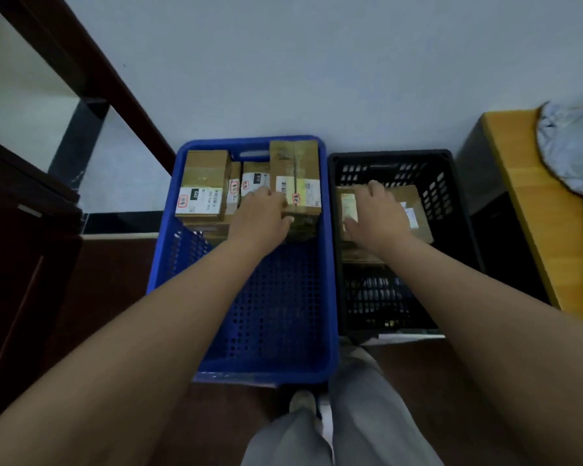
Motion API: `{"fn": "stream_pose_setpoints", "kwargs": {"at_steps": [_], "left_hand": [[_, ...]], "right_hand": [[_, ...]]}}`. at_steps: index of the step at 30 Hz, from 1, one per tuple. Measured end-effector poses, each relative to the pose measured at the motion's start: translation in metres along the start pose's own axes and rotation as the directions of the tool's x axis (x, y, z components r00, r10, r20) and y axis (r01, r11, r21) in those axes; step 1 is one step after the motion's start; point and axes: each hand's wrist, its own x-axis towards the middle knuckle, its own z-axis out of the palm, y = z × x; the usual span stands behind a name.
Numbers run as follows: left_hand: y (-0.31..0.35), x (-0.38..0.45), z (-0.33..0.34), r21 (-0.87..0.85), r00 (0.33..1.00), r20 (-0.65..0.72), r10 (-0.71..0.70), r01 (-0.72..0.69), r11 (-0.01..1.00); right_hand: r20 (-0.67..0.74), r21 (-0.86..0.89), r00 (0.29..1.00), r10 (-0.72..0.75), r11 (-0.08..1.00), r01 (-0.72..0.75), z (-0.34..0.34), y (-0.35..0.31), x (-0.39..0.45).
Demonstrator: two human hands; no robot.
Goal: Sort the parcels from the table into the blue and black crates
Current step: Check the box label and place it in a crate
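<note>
From the head view, both arms reach down into two crates on the floor against the wall. The blue crate (pixel 169 264), on the left, holds several cardboard boxes packed at its far end; the left hand (pixel 260 216) lies among them, its fingers against the tall box (pixel 295 176) at far right, though whether they curl round it I cannot tell. In the black crate (pixel 458 210), on the right, the right hand (pixel 374 216) rests with fingers spread on a flat box (pixel 414 206) lying on another. These parcels look stiff, light and taped, with slick labels, so I judge them best held by opposite edges. At far right is the table (pixel 532 210), with a grey bag (pixel 572 142) on it.
</note>
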Motion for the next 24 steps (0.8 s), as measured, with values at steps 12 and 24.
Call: {"fn": "stream_pose_setpoints", "kwargs": {"at_steps": [12, 24], "left_hand": [[0.14, -0.05, -0.105, 0.182, 0.859, -0.142, 0.491, -0.465, 0.866], [0.38, -0.102, -0.071, 0.16, 0.589, -0.132, 0.798, -0.782, 0.603]], "right_hand": [[-0.32, -0.039, 0.931, 0.175, 0.979, -0.198, -0.114, 0.068, -0.155], [-0.475, 0.023, 0.797, 0.372, 0.911, -0.411, -0.174, 0.241, -0.313]]}}
